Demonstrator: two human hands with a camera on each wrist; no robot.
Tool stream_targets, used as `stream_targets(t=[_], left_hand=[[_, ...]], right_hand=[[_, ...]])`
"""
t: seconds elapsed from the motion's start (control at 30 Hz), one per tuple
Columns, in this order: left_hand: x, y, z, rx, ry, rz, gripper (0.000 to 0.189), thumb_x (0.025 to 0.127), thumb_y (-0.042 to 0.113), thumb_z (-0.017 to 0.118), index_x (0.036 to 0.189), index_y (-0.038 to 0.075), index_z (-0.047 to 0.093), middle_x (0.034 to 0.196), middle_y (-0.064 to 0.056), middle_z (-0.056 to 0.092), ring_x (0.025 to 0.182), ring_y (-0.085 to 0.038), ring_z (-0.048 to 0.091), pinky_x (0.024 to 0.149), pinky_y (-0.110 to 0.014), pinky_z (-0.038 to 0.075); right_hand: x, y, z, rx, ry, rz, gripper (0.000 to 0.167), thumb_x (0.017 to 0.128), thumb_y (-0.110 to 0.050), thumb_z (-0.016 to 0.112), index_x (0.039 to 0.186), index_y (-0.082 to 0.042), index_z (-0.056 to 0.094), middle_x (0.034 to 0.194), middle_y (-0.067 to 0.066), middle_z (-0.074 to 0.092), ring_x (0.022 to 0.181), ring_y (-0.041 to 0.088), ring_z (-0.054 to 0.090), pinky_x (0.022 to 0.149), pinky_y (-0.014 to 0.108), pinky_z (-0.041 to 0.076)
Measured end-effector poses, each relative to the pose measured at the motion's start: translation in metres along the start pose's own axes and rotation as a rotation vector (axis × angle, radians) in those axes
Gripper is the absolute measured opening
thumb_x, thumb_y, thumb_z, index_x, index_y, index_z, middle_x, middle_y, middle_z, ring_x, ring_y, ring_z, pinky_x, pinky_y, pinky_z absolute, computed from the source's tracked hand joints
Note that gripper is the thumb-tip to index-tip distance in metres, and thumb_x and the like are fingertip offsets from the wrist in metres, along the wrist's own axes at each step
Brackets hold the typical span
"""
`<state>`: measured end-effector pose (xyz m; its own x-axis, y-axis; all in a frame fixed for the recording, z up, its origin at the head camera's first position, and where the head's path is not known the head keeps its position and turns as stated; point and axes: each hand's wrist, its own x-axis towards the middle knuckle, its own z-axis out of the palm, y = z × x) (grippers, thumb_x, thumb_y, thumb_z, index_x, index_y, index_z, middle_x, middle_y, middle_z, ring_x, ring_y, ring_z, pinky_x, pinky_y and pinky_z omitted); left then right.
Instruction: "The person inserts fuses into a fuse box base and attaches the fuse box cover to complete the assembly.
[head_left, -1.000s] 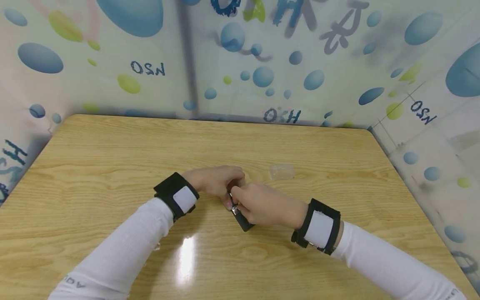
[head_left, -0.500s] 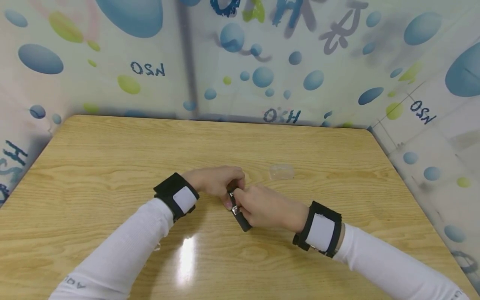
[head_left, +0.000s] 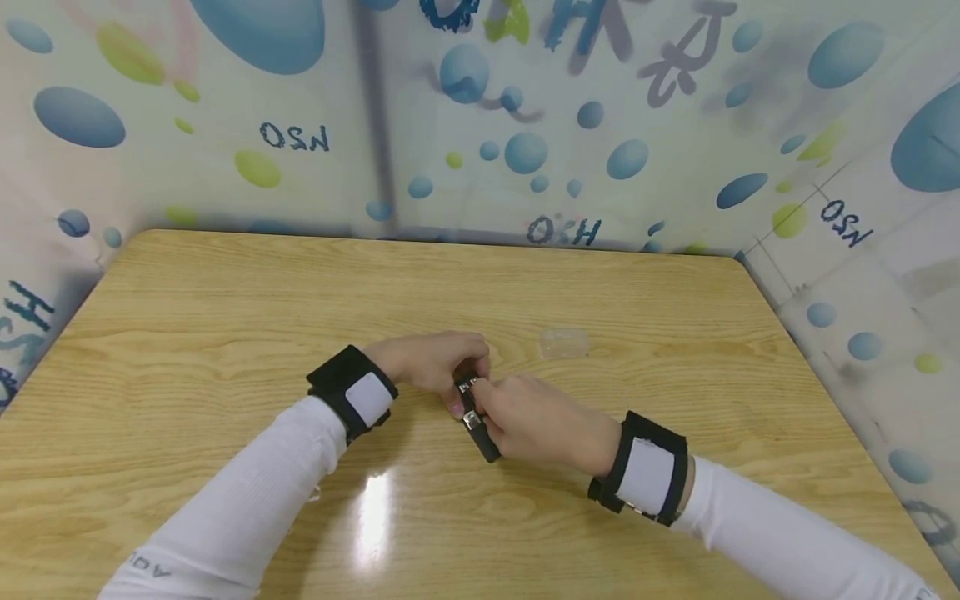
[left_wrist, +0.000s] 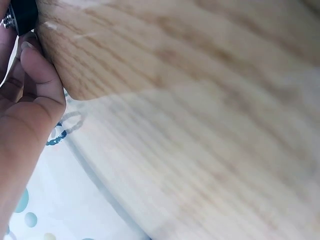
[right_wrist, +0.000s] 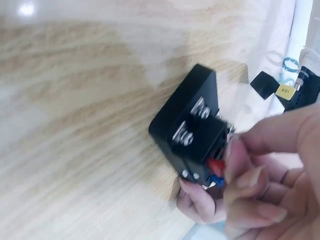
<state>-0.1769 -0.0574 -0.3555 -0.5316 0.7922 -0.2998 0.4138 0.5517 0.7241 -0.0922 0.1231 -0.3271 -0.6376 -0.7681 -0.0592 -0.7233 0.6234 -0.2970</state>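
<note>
A small black block-shaped device (head_left: pixel 480 440) with metal screws and clips stands at the middle of the table. Red (right_wrist: pixel 216 166) and blue (right_wrist: pixel 217 180) parts show at one end of it in the right wrist view. My left hand (head_left: pixel 433 362) holds its far end between thumb and fingers; that hand (left_wrist: pixel 35 90) partly shows in the left wrist view beside the black device (left_wrist: pixel 24 17). My right hand (head_left: pixel 536 417) has its thumb and index finger pinched together at the device's end by the red part. What lies between those fingertips is mostly hidden.
A clear plastic piece (head_left: pixel 564 343) lies on the wooden table (head_left: pixel 262 292), behind my right hand. Beyond the table's far edge hangs a white wall cover (head_left: pixel 337 183) with blue and green dots. Both wrists wear black straps.
My right hand has shifted slightly down and to the right, uncovering more of the device's metal parts. The left hand stays in place.
</note>
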Motion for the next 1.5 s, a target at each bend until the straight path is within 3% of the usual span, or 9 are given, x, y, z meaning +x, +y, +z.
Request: stream_targets(t=[0.33,0.67,1.07,1.27,1.5], left_hand=[[0.000,-0.001,0.001,0.011,0.007,0.013,0.043,0.064,0.000,0.087,0.096,0.013,0.062,0.101,-0.002,0.056,0.091,-0.015,0.053,0.082,-0.027,0.047],[-0.001,-0.001,0.001,-0.006,0.007,-0.011,0.045,0.065,0.000,0.087,0.099,0.014,0.062,0.105,-0.001,0.058,0.094,-0.014,0.056,0.086,-0.027,0.049],[-0.001,0.000,0.000,-0.001,0.001,-0.005,0.045,0.065,0.000,0.087,0.100,0.014,0.063,0.105,-0.001,0.059,0.095,-0.014,0.057,0.088,-0.027,0.048],[-0.001,0.001,-0.001,0.008,0.000,0.003,0.044,0.066,0.001,0.087,0.100,0.012,0.062,0.104,-0.002,0.058,0.094,-0.014,0.056,0.086,-0.027,0.048],[0.000,-0.001,0.000,0.013,0.006,0.016,0.043,0.065,0.002,0.088,0.098,0.013,0.062,0.103,-0.001,0.059,0.093,-0.014,0.056,0.086,-0.027,0.049]], right_hand=[[-0.004,-0.001,0.002,0.104,0.019,0.095,0.008,0.088,0.002,0.060,0.088,-0.005,0.057,0.072,-0.002,0.056,0.059,0.004,0.048,0.048,0.014,0.037],[-0.003,-0.008,0.004,0.093,0.032,0.064,0.010,0.093,-0.007,0.063,0.087,-0.006,0.055,0.066,-0.005,0.049,0.055,0.003,0.043,0.046,0.014,0.033],[-0.010,-0.007,0.007,0.082,0.036,0.063,0.008,0.089,0.002,0.060,0.089,-0.005,0.058,0.074,-0.003,0.056,0.062,0.004,0.049,0.052,0.014,0.040],[-0.010,-0.012,0.010,0.073,0.081,0.112,0.010,0.089,0.001,0.062,0.096,-0.002,0.056,0.071,-0.001,0.054,0.061,0.005,0.048,0.049,0.014,0.038],[-0.009,-0.022,0.014,-0.009,0.179,0.165,0.012,0.088,-0.004,0.068,0.085,-0.003,0.056,0.065,0.002,0.055,0.054,0.007,0.046,0.043,0.015,0.032]])
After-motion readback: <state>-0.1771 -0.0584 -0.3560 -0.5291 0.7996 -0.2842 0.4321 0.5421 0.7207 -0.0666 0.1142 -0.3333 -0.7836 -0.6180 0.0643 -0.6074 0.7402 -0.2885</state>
